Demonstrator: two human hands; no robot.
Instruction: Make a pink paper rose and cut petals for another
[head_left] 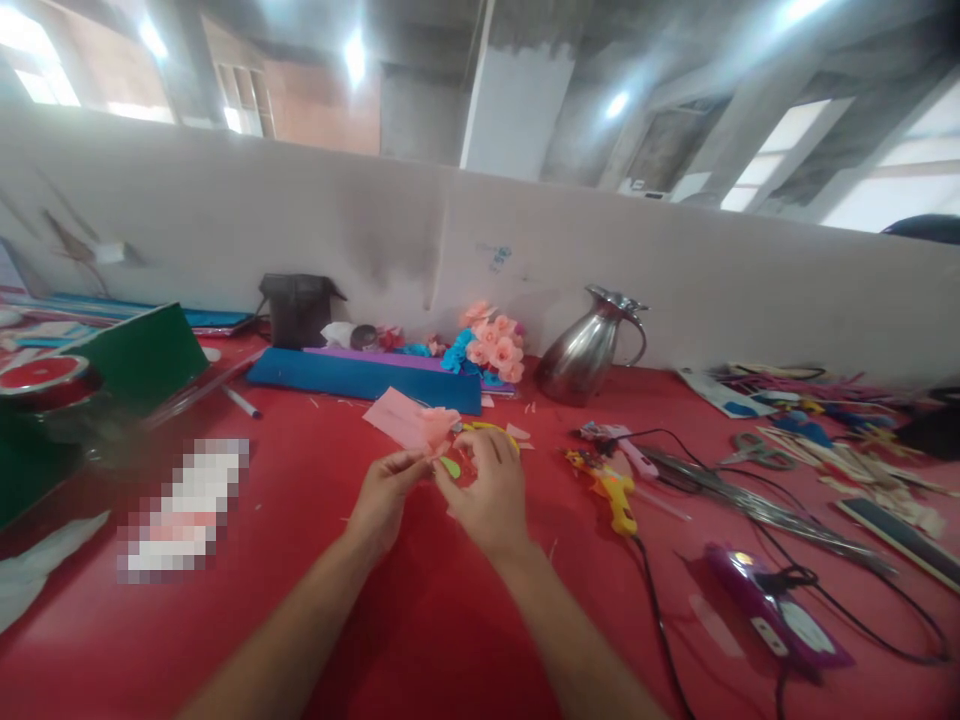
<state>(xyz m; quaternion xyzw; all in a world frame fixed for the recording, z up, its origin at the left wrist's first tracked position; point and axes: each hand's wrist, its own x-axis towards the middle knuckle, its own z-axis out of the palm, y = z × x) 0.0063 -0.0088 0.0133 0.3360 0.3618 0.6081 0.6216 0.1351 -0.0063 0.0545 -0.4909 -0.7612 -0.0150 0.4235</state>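
A pink paper flower (439, 428) is held up over the red table between my two hands. My left hand (384, 498) pinches its lower left side with thumb and fingertips. From the right, my right hand (491, 495) closes its curled fingers at the flower's base; the exact grip is partly hidden. A small light-green leaf-shaped piece (450, 467) shows between the hands, but whether it is held or lies on the table I cannot tell. Behind the flower lies a sheet of pink paper (394, 417). Something yellow (516, 433) is partly covered by my right hand.
A yellow glue gun (619, 500) and a purple corded device (776, 610) lie to the right, with wires (750, 505) and scissors (757, 452). At the back are a blue folded sheet (360, 380), a bunch of paper flowers (495, 345) and a metal jug (585, 350).
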